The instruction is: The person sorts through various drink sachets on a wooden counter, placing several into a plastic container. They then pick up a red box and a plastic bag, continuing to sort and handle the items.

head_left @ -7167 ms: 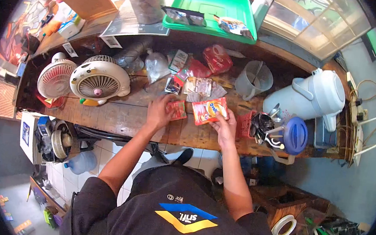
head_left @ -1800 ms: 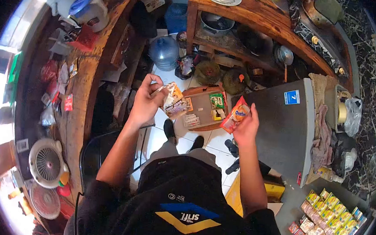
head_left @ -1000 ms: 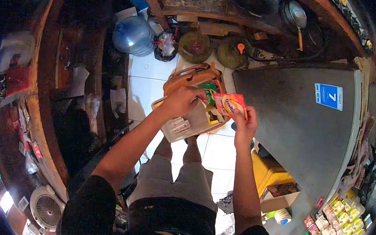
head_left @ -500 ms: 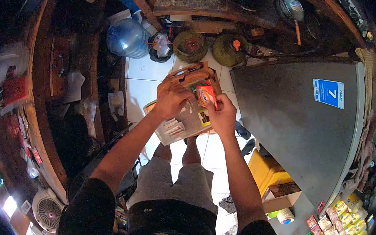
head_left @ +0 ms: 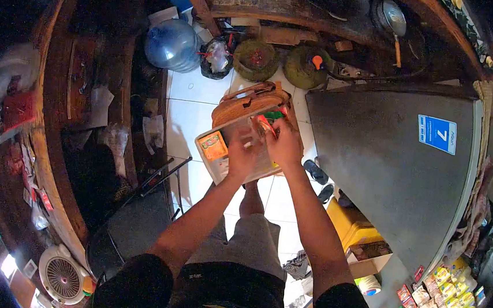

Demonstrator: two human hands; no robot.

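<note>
A shallow clear plastic container (head_left: 204,133) sits on a brown wooden stool or chair (head_left: 241,108) in front of my legs. My right hand (head_left: 286,146) is closed on a red sachet (head_left: 266,125), seen partly edge-on over the container's far right part. My left hand (head_left: 242,152) is over the middle of the container, its fingers smeared by motion. An orange packet (head_left: 213,145) lies at the container's left end. Something green (head_left: 272,115) shows behind the red sachet. My hands hide much of the container's inside.
A grey fridge (head_left: 385,159) stands to the right, with a yellow crate (head_left: 351,223) beside it. Two green gas cylinders (head_left: 255,61) and a blue water jug (head_left: 171,45) stand ahead. A black metal-framed chair (head_left: 136,226) is at left. Stacked packets (head_left: 437,302) fill the lower right.
My left hand has moved right and down, and the orange packet at the container's left end has come into sight. The red sachet has turned more edge-on in my right hand. The view has shifted slightly.
</note>
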